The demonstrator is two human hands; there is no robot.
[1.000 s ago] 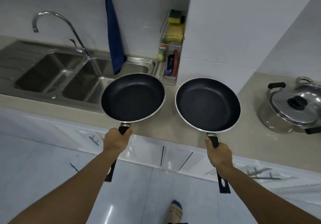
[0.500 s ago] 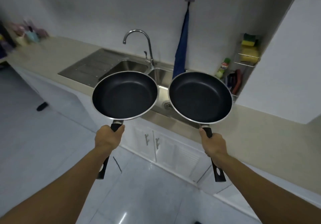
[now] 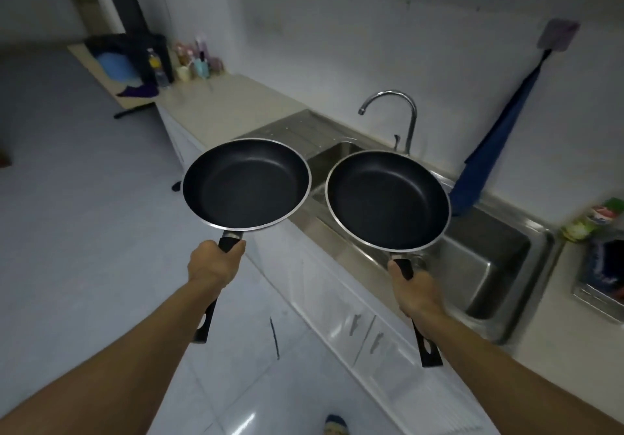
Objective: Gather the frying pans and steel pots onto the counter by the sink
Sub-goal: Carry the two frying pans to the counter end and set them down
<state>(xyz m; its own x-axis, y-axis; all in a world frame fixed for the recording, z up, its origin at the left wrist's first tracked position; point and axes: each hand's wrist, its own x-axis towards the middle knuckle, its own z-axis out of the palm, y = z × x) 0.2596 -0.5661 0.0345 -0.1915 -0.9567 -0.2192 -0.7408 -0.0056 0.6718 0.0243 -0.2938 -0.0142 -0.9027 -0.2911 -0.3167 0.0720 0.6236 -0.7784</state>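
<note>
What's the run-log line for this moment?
left hand: grips left frying pan | right hand: grips right frying pan | pans: airborne, empty, near sink | counter: no pans

Both arms extended, left hand (image 3: 212, 263) and right hand (image 3: 413, 291) clenched

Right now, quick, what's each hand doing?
Left hand: closed on the left frying pan handle.
Right hand: closed on the right frying pan handle.

Two pans mid-frame, side by side, apart — left pan (image 3: 246, 183) before the counter (image 3: 219, 110); right pan (image 3: 388, 200) over the sink (image 3: 489, 259); faucet (image 3: 401, 113) behind, towel (image 3: 489, 157) upper right.
</note>
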